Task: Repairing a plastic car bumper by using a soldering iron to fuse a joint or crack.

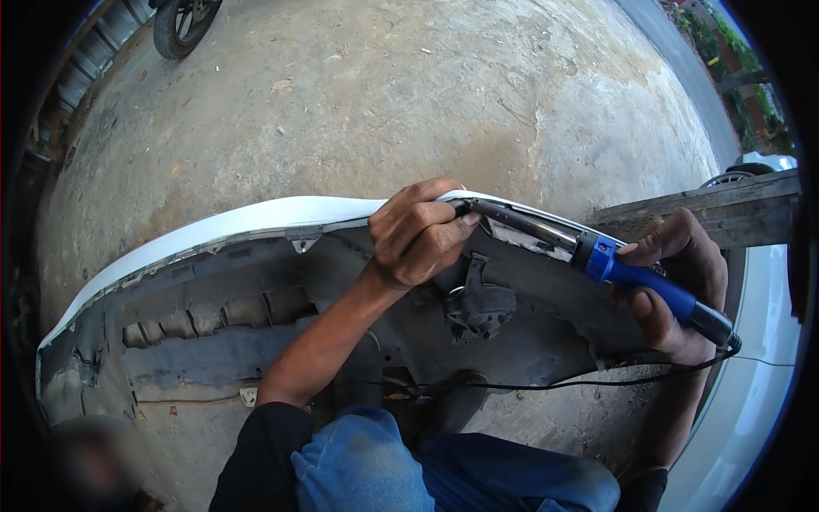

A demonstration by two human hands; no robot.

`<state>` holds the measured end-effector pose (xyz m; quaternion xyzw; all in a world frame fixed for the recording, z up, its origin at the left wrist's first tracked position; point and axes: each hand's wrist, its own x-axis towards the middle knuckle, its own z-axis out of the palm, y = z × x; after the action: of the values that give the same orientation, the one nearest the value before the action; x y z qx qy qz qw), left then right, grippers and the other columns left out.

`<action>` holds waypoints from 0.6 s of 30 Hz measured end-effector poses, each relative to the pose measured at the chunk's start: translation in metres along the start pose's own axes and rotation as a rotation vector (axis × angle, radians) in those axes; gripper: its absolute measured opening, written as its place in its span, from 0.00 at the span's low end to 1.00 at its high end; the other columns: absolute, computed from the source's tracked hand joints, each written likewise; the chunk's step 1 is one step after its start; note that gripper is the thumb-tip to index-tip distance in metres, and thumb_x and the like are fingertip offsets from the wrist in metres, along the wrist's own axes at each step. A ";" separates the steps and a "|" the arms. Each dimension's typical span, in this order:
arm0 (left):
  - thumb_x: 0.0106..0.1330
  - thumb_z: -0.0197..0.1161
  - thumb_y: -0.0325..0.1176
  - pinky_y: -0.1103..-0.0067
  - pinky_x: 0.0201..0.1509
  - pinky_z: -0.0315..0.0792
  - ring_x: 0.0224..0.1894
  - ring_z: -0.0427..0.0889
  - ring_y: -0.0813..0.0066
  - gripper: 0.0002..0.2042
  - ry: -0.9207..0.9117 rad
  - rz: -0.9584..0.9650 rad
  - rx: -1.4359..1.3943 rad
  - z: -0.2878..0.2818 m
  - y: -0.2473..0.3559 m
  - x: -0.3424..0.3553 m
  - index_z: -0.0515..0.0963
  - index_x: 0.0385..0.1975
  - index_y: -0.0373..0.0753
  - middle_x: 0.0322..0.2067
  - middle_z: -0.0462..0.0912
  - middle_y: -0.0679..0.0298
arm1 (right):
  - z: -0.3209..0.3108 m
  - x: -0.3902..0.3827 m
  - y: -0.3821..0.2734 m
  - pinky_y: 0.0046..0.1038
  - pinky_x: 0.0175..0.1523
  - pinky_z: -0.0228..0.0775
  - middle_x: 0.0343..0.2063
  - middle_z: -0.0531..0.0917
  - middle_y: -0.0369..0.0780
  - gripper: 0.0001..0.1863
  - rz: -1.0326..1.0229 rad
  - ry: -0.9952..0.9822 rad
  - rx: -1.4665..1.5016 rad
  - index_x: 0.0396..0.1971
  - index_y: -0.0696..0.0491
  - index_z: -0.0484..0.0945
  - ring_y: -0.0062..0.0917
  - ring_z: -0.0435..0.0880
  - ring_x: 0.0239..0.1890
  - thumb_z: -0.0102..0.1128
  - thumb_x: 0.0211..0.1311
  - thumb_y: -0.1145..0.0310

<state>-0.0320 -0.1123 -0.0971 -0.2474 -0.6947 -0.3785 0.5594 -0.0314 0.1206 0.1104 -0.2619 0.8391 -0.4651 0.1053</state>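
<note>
Right hand [701,266] holds the blue tool [650,285], right of centre; left hand [414,235], grip contents unclear, should avoid its metal tube [531,227].

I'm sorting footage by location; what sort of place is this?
Probably a vehicle repair yard: what looks like a white bumper, a corded blue tool, and a tyred wheel beyond.

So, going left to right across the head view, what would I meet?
Black-tyred wheel → left hand → blue-handled tool's metal barrel → right hand → glossy pale panel.
</note>
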 end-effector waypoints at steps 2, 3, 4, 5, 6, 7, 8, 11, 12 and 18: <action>0.52 0.72 0.14 0.72 0.28 0.83 0.34 0.88 0.57 0.15 0.003 -0.003 -0.006 0.001 0.000 0.000 0.72 0.31 0.36 0.28 0.72 0.65 | 0.001 0.000 0.000 0.26 0.39 0.78 0.27 0.85 0.42 0.16 -0.007 0.017 -0.008 0.32 0.58 0.79 0.23 0.84 0.28 0.69 0.47 0.63; 0.52 0.72 0.14 0.72 0.28 0.83 0.34 0.88 0.57 0.15 0.002 -0.003 -0.007 0.001 0.000 0.000 0.72 0.31 0.37 0.28 0.72 0.65 | 0.001 0.001 0.000 0.26 0.39 0.78 0.27 0.85 0.42 0.16 -0.008 0.017 -0.007 0.32 0.58 0.79 0.23 0.84 0.28 0.69 0.47 0.63; 0.52 0.72 0.14 0.72 0.28 0.83 0.34 0.88 0.57 0.15 0.001 -0.005 -0.008 0.000 0.000 -0.001 0.72 0.31 0.37 0.28 0.72 0.65 | 0.001 0.001 -0.001 0.26 0.39 0.78 0.27 0.85 0.42 0.16 -0.015 0.015 -0.016 0.32 0.58 0.79 0.23 0.84 0.28 0.69 0.47 0.62; 0.52 0.72 0.14 0.72 0.28 0.83 0.34 0.88 0.57 0.15 0.000 -0.005 -0.007 0.001 -0.001 -0.002 0.72 0.31 0.37 0.28 0.72 0.65 | 0.001 0.001 -0.001 0.26 0.38 0.77 0.27 0.85 0.42 0.16 -0.022 0.013 -0.025 0.32 0.58 0.79 0.23 0.84 0.28 0.69 0.47 0.62; 0.53 0.73 0.18 0.71 0.28 0.83 0.35 0.88 0.59 0.14 0.027 -0.015 0.003 0.003 -0.001 -0.004 0.74 0.31 0.38 0.26 0.72 0.66 | 0.001 0.002 -0.001 0.26 0.38 0.77 0.27 0.85 0.42 0.16 -0.022 0.012 -0.025 0.32 0.58 0.79 0.23 0.84 0.28 0.69 0.47 0.62; 0.54 0.74 0.23 0.71 0.28 0.83 0.35 0.88 0.61 0.12 0.054 -0.024 0.013 0.004 -0.002 -0.005 0.75 0.31 0.40 0.25 0.72 0.68 | 0.000 0.002 -0.001 0.26 0.38 0.77 0.26 0.85 0.42 0.16 -0.031 0.000 -0.047 0.32 0.58 0.79 0.23 0.85 0.28 0.69 0.46 0.62; 0.54 0.74 0.23 0.71 0.28 0.83 0.35 0.88 0.61 0.12 0.054 -0.025 0.014 0.003 -0.002 -0.005 0.75 0.31 0.40 0.25 0.72 0.68 | -0.001 0.003 -0.001 0.26 0.39 0.77 0.26 0.85 0.42 0.16 -0.040 -0.012 -0.070 0.32 0.58 0.79 0.23 0.85 0.28 0.69 0.46 0.62; 0.54 0.74 0.22 0.71 0.28 0.83 0.35 0.88 0.61 0.12 0.060 -0.024 0.000 0.005 -0.001 -0.003 0.75 0.31 0.40 0.25 0.72 0.68 | -0.004 0.001 0.000 0.26 0.39 0.77 0.27 0.86 0.42 0.16 -0.049 -0.011 -0.073 0.32 0.58 0.80 0.24 0.85 0.28 0.69 0.45 0.63; 0.54 0.74 0.22 0.71 0.28 0.83 0.35 0.88 0.61 0.12 0.060 -0.027 -0.003 0.005 -0.002 -0.004 0.75 0.31 0.40 0.25 0.72 0.68 | -0.003 0.001 0.000 0.26 0.39 0.77 0.27 0.86 0.42 0.16 -0.049 -0.012 -0.071 0.32 0.58 0.80 0.24 0.85 0.28 0.69 0.45 0.63; 0.53 0.74 0.21 0.71 0.29 0.83 0.35 0.88 0.61 0.13 0.059 -0.030 -0.013 0.004 -0.001 -0.004 0.75 0.31 0.40 0.25 0.73 0.68 | -0.006 0.003 0.002 0.27 0.40 0.78 0.30 0.87 0.44 0.16 -0.096 -0.056 -0.105 0.32 0.57 0.80 0.26 0.86 0.29 0.70 0.43 0.65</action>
<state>-0.0345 -0.1096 -0.1015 -0.2295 -0.6789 -0.3986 0.5723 -0.0369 0.1241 0.1119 -0.3197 0.8456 -0.4175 0.0922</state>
